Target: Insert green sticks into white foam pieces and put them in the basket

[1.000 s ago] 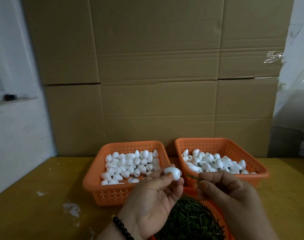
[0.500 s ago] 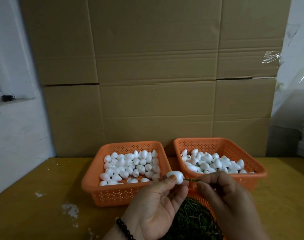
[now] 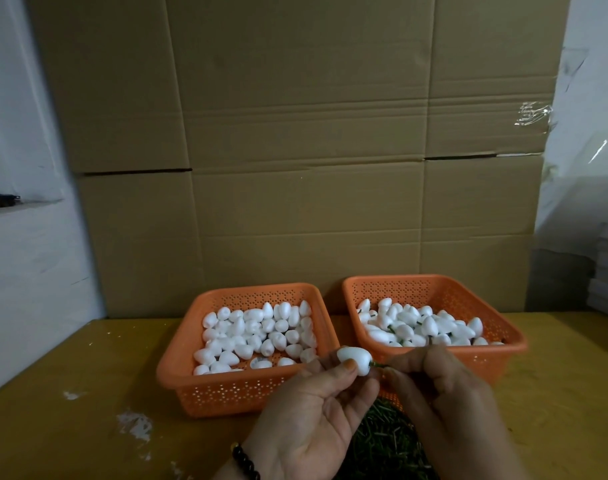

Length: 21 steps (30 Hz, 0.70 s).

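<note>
Baskets: two orange perforated plastic baskets stand side by side on the yellow-brown wooden table (image 3: 70, 358), in front of a wall of stacked brown cardboard boxes (image 3: 295, 150).
Left basket (image 3: 240, 393): filled with plain white egg-shaped foam pieces (image 3: 254, 334); no sticks show among them.
Right basket (image 3: 503, 344): holds white foam pieces with short green sticks poking out of them (image 3: 424, 327), heaped across its floor.
Third container: an orange basket rim (image 3: 392, 398) shows just below the hands, near the bottom edge; inside it lies a dense pile of loose dark green sticks (image 3: 382, 441), partly hidden by both hands.
Left hand (image 3: 313, 420): palm up, thumb and fingertips pinching one white rounded foam piece (image 3: 354, 360), held above the gap between the two rear baskets; a black beaded bracelet (image 3: 245, 462) sits on the wrist.
Right hand (image 3: 444, 393): fingers curled, pinching a thin green stick (image 3: 378, 365) at its right end.
Stick and foam: the stick's left end meets the right side of the held foam piece; how deep it sits inside cannot be told.
Table marks: white scuffed patches (image 3: 134, 422) lie left of the left basket.
</note>
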### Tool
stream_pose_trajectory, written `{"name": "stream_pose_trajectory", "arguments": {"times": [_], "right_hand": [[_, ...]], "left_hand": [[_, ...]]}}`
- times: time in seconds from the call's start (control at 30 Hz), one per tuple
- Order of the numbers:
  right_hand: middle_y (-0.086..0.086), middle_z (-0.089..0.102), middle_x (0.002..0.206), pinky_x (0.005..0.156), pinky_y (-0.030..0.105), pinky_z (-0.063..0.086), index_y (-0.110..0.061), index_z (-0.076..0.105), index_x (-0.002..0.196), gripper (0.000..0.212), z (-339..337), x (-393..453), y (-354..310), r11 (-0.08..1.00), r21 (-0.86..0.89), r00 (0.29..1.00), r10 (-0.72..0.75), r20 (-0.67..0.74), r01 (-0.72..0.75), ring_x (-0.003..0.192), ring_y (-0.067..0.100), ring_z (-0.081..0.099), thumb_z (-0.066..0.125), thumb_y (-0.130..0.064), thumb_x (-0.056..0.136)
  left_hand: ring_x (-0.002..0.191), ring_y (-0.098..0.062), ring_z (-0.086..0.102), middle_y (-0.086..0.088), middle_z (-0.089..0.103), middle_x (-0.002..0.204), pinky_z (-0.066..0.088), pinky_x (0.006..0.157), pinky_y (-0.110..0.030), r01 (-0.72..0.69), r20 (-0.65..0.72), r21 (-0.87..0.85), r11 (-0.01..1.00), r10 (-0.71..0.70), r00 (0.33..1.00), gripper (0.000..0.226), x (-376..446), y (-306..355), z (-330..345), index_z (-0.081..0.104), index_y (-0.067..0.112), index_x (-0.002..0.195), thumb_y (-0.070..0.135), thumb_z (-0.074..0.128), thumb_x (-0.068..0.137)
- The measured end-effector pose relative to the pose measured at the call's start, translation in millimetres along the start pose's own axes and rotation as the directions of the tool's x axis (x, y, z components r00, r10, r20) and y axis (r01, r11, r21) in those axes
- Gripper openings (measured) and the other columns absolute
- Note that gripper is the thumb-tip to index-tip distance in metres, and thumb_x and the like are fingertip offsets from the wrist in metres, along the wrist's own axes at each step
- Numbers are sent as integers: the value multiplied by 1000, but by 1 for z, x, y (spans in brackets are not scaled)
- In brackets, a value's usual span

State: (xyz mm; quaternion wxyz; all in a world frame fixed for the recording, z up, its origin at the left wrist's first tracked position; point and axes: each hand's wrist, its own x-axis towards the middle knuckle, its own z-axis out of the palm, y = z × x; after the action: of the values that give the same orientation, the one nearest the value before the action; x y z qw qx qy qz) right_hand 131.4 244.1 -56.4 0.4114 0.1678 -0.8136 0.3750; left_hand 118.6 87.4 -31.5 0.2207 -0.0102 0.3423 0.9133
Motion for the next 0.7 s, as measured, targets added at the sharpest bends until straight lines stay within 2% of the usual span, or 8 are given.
{"name": "stream_pose_trajectory", "arguments": {"times": [0.07,0.27,0.43,0.57,0.7], "right_hand": [[-14,64,73,59,3,44,-26,67,78,25,1,0,0,999,-17,999,-32,-6,32,70,-4,61,83,-7,69],[-19,62,73,58,0,40,-36,60,79,25,2,1,-3,997,10,996,-77,-45,77,67,-9,59,74,-18,69],[-21,60,73,58,-2,39,-35,60,79,26,3,0,-2,995,13,994,-96,-48,97,68,-11,59,80,-19,73],[-20,61,72,59,-3,38,-31,64,77,28,4,-1,1,997,11,996,-79,-40,80,69,-11,59,84,-13,70],[-26,59,75,59,-3,38,-36,60,78,25,3,0,-3,997,19,997,-72,-16,72,70,-12,58,74,-17,67]], "left_hand": [[67,-30,72,-25,71,90,58,51,-33,-6,-5,7,1000,6,1000,37,0,-1,1,64,-6,98,-13,63,62],[66,-28,72,-24,72,87,57,49,-33,-14,-33,10,1000,15,999,42,0,-3,2,61,-7,102,-13,64,60],[62,-27,72,-22,72,81,56,47,-32,-28,-52,-1,1000,28,998,42,-1,-5,4,60,-6,100,-13,62,59],[62,-26,72,-23,72,83,56,47,-31,-23,-51,26,999,24,998,43,-2,-6,5,61,-7,102,-12,62,60],[62,-27,72,-24,72,85,56,47,-30,-24,-55,38,999,26,998,47,-2,-7,5,60,-8,105,-12,63,59]]}}
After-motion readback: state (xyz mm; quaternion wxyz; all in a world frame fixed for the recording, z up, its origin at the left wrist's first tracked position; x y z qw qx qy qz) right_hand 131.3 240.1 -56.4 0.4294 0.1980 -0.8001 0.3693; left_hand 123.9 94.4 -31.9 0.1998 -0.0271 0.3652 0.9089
